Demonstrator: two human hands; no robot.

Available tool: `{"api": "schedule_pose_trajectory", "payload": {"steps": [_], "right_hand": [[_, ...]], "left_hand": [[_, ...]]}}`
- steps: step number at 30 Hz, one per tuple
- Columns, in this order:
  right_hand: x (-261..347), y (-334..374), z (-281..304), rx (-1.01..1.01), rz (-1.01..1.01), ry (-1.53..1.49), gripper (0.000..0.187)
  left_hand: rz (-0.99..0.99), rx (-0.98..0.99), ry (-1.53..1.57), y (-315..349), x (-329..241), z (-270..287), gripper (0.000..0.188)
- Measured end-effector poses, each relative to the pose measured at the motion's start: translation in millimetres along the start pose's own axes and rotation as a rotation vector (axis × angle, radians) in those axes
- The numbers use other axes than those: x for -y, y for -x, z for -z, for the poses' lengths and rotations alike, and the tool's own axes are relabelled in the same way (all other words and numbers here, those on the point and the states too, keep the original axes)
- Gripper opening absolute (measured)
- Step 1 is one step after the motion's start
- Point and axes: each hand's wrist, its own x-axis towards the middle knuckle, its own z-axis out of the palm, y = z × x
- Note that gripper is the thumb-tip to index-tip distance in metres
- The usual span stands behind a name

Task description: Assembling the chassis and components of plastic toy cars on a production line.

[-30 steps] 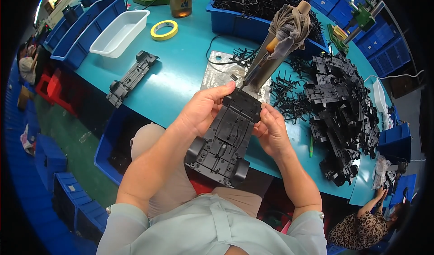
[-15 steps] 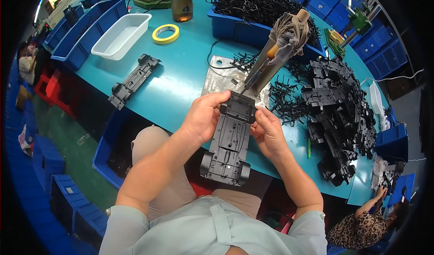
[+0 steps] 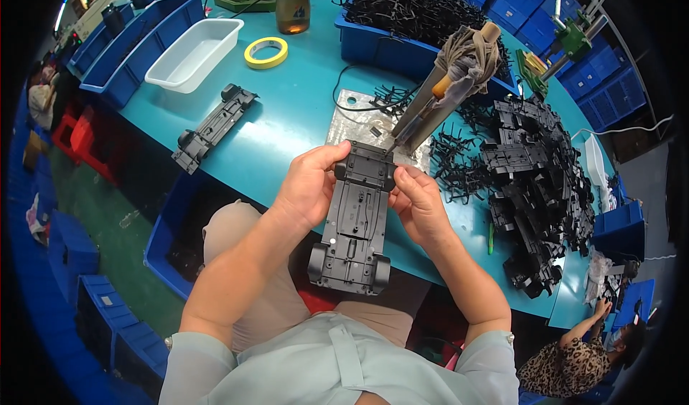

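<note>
A black plastic toy car chassis (image 3: 355,215) lies between my two hands, its far end beside the tip of a fixed iron. My left hand (image 3: 310,182) grips its far left edge, thumb on the top corner. On the far right edge, my right hand (image 3: 420,200) pinches it between thumb and fingers. The iron (image 3: 441,86) has an orange handle and looks like a soldering iron, bound with grey cloth to a slanted post above a metal plate (image 3: 348,121). Another black chassis (image 3: 215,126) rests on the table at the left.
Many black chassis (image 3: 531,182) are heaped at the right. Thin black plastic pieces fill a blue bin (image 3: 359,44), and more lie loose by the plate. A white tray (image 3: 194,57), yellow tape roll (image 3: 265,53) and jar (image 3: 292,7) stand behind. A co-worker (image 3: 585,351) sits at the right.
Both my hands have shifted slightly left with the chassis, so the iron's tip is now nearer its far right corner. Both grips stay on the part.
</note>
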Motion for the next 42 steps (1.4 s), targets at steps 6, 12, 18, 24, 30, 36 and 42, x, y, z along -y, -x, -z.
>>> {"api": "schedule_pose_trajectory", "payload": {"steps": [6, 12, 18, 24, 30, 36, 42], "right_hand": [[-2.2, 1.2, 0.9, 0.0, 0.005, -0.019, 0.032], [-3.6, 0.2, 1.3, -0.036, 0.017, -0.066, 0.03], [-1.8, -0.8, -1.5, -0.03, 0.035, -0.057, 0.03], [-0.1, -1.3, -2.1, -0.015, 0.033, -0.022, 0.031], [3.0, -1.5, -2.2, -0.013, 0.023, -0.006, 0.033], [5.0, -2.0, -4.6, -0.018, 0.02, 0.017, 0.033], [4.5, -3.2, -2.4, -0.02, 0.02, 0.028, 0.033]], "left_hand": [[-0.007, -0.054, 0.034, -0.5, 1.3, -2.0, 0.02], [-0.023, -0.048, 0.036, -3.6, 3.8, -1.3, 0.019], [-0.004, -0.007, -0.012, -1.0, 0.7, -0.7, 0.031], [-0.002, -0.027, 0.01, -1.0, 0.5, -1.8, 0.032], [-0.002, -0.055, 0.054, 2.9, -2.5, -11.1, 0.021], [-0.003, -0.069, 0.055, 5.1, -3.3, -12.1, 0.02], [-0.01, -0.066, 0.063, 4.5, -2.2, -12.3, 0.019]]}}
